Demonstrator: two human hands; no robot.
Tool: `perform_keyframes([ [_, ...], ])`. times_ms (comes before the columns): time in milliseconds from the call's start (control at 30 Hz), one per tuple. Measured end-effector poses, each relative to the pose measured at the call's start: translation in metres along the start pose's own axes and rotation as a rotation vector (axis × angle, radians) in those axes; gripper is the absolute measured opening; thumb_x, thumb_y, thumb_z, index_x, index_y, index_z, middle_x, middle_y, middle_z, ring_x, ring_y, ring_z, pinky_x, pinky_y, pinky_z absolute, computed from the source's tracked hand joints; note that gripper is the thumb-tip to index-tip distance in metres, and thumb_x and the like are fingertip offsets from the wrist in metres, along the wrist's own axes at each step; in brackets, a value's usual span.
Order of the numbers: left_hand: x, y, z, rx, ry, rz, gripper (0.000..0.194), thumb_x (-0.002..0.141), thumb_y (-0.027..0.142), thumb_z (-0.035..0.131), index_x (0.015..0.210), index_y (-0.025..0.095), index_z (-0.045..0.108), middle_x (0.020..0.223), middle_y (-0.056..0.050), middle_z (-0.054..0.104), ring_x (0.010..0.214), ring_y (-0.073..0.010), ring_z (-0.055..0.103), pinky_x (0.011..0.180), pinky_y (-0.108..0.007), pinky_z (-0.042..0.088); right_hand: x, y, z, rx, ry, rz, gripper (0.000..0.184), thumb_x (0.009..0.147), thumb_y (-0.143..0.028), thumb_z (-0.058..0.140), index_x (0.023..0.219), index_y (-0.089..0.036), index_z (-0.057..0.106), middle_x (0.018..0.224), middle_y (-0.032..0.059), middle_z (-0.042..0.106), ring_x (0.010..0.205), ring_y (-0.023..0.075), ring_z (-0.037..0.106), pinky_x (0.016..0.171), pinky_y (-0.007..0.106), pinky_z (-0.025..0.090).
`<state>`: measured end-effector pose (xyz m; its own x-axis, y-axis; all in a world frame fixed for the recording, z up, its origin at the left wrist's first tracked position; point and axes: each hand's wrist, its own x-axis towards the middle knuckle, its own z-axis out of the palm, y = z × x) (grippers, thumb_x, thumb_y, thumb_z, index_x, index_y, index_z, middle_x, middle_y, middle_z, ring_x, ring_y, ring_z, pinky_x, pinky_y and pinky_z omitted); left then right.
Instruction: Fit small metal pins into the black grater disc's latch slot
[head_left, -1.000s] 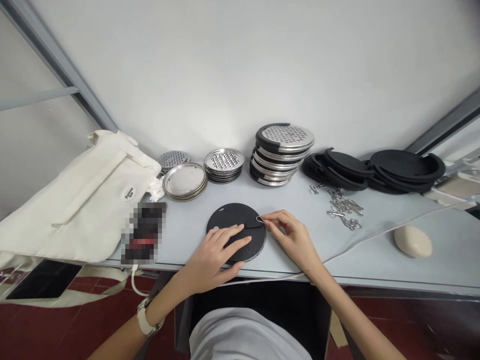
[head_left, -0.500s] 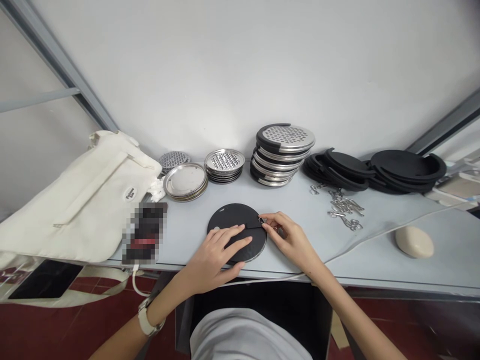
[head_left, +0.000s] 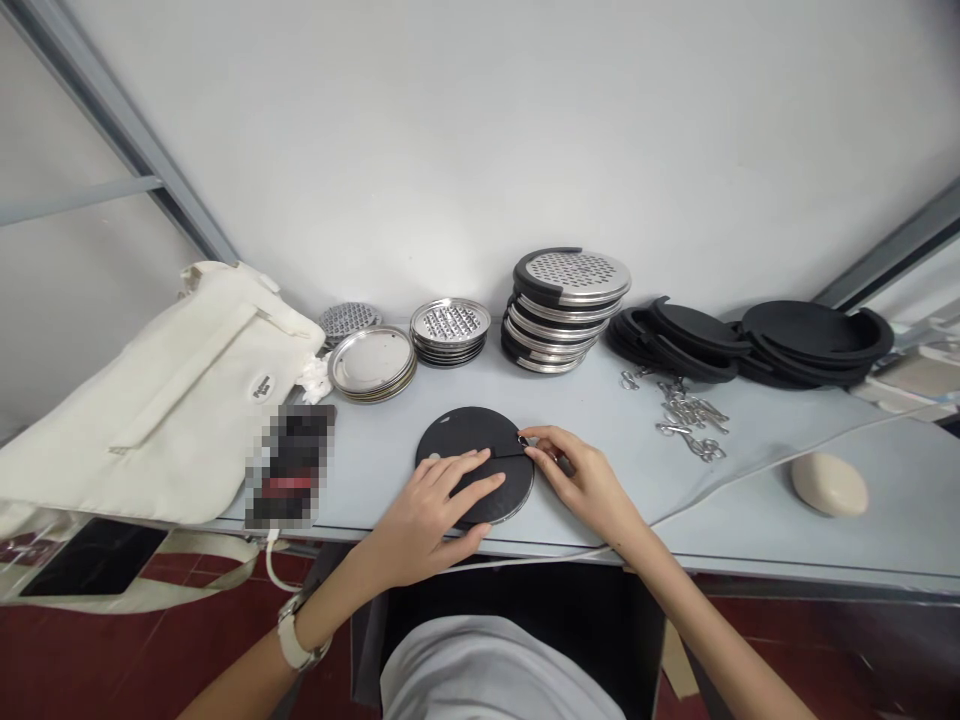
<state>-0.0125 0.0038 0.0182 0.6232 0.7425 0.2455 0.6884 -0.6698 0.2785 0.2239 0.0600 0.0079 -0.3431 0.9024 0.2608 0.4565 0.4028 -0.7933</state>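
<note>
A round black disc (head_left: 469, 430) with a metal rim lies flat on the table before me, a seam running across its top. Spread over its near side are the fingers of my left hand (head_left: 435, 510), pressing lightly without gripping. At the disc's right edge, by the end of the seam, my right hand (head_left: 574, 475) pinches a small metal clip (head_left: 523, 441) between thumb and fingertips. Part of the clip is hidden by those fingers. Several loose metal clips (head_left: 694, 412) lie in a heap to the right.
Along the wall stand stacked graters with black covers (head_left: 566, 310), bare grater plates (head_left: 450, 325), plain metal discs (head_left: 373, 362) and black covers (head_left: 810, 340). A cream bag (head_left: 165, 400) and a phone (head_left: 289, 465) are at left. A white cable (head_left: 750, 475) passes a beige rounded object (head_left: 829, 484).
The clip in my right fingertips has tilted slightly at the disc's edge. My left hand and the disc stay in place.
</note>
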Motion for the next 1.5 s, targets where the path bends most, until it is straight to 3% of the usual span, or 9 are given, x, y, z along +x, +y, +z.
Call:
perform_keyframes([
  [200,-0.0003,-0.0001,0.0003,0.001,-0.021,-0.007,0.049,0.095,0.028,0.046,0.143,0.024,0.04,0.151,-0.01,0.036,0.136,-0.0258,0.035,0.106,-0.043,0.032,-0.0008,-0.0004,-0.0002,-0.023,-0.024,0.022,0.025,0.097,-0.032,0.045,0.113,-0.021,0.06,0.07,0.0009,0.061,0.062,0.0183,0.057,0.063,0.03,0.046],
  [1500,-0.0006,-0.001,0.0002,-0.002,-0.04,-0.015,0.049,0.095,0.029,0.046,0.143,0.025,0.04,0.152,-0.008,0.034,0.137,-0.0243,0.033,0.107,-0.042,0.03,-0.0013,0.0006,0.0001,0.017,-0.056,0.045,0.024,0.098,-0.032,0.045,0.115,-0.019,0.055,0.065,-0.0045,0.048,0.056,0.0131,0.046,0.058,0.025,0.038],
])
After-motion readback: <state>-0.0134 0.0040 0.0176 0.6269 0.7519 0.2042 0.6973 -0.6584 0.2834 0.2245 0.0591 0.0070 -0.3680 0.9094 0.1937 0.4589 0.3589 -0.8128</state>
